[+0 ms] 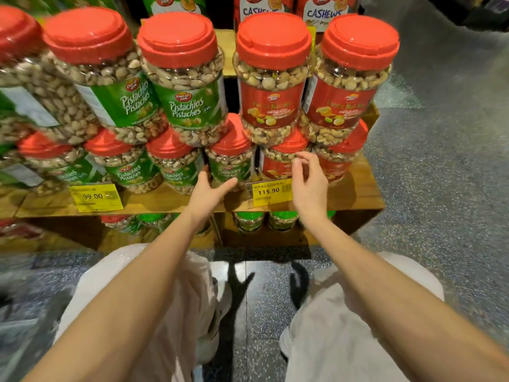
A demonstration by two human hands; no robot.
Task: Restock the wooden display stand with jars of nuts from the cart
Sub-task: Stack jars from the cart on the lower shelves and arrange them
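The wooden display stand (355, 194) carries red-lidded jars stacked two high. Green-labelled pistachio jars (190, 86) fill the left and middle, red-labelled fancy nut mix jars (272, 86) the right. My left hand (209, 188) reaches to a lower pistachio jar (232, 158), thumb and fingers spread beside its base, holding nothing. My right hand (308, 183) hovers in front of a lower red-labelled jar (278, 164), fingers loosely curled and empty. No cart is in view.
Yellow price tags, 99.00 (95, 197) and 115.90 (271, 193), hang on the shelf's front edge. A lower shelf holds green-lidded jars (250, 220). Cashew bags (323, 12) stand behind. Speckled floor (440, 188) lies to the right; my knees are bent below.
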